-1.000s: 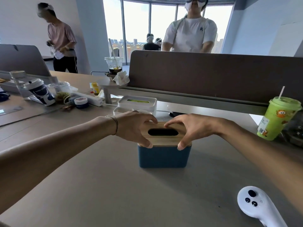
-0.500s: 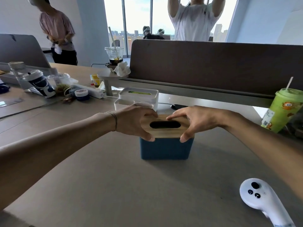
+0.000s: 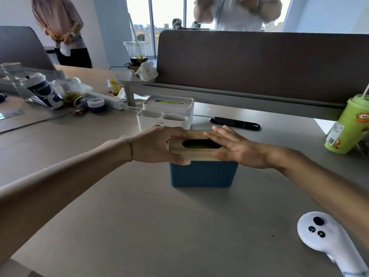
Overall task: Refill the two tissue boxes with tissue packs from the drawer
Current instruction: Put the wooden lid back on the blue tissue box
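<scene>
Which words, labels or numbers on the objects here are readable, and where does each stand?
None is readable.
Green cup: white label with QR code, print too small.
Dark blue cup: white lettering, blurred.
White tissue box: small mark on front, unreadable.

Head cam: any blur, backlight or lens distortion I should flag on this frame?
Head view: windows blow out to white, so the standing people are backlit; the white-shirted person's raised arms smear with motion blur. Wide-angle bending stretches both forearms and the white controller near the edges. Centre stays sharp: left hand, right hand, wooden lid and blue tissue box read clearly, with soft shadow on the desk.
</scene>
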Tool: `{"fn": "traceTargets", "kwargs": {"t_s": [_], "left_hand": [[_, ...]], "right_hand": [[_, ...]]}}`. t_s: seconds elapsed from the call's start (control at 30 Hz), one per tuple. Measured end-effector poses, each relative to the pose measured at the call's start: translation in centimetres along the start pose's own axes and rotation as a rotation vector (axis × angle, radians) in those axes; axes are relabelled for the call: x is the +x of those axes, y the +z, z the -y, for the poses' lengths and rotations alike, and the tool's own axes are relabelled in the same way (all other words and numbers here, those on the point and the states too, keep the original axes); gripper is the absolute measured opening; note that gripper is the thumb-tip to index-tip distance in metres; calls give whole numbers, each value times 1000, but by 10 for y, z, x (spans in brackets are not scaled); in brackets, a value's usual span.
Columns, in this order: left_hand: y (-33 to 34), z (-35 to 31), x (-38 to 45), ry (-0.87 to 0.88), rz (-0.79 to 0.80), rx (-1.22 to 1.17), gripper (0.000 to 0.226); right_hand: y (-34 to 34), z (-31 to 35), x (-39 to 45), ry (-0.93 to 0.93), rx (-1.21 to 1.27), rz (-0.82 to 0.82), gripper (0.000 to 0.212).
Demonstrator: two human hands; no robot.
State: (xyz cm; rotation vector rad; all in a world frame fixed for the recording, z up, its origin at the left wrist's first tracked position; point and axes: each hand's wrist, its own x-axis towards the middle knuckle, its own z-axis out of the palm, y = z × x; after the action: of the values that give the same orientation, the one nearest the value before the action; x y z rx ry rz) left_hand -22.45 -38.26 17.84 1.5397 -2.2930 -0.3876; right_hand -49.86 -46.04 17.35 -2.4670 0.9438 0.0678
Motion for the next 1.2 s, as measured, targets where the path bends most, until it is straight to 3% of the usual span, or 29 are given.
{"fn": "traceTargets", "kwargs": {"t_s": [0.1, 0.2, 0.3, 0.53, 0.77, 1.0, 1.2], "left_hand": [[3, 0, -4, -16, 25, 8, 75], [5, -14, 1, -63, 51, 118, 77], [16, -35, 15, -29, 87, 255, 102], [4, -43, 55, -16, 73, 371, 116], [10, -33, 132, 81, -63, 404, 98], [44, -6, 185, -85, -80, 515, 92], [48, 13, 197, -120, -24, 532, 82]], "right_hand": [[4, 4, -2, 30, -127, -61, 69], [-4, 8, -2, 74, -98, 28, 100], [-6, 14, -3, 46, -126, -73, 122], [-11, 0, -5, 20, -97, -373, 113], [-41, -51, 33, 89, -17, -589, 112], [-65, -76, 88, 126, 4, -536, 111], [-62, -89, 110, 195, -21, -433, 108]]}}
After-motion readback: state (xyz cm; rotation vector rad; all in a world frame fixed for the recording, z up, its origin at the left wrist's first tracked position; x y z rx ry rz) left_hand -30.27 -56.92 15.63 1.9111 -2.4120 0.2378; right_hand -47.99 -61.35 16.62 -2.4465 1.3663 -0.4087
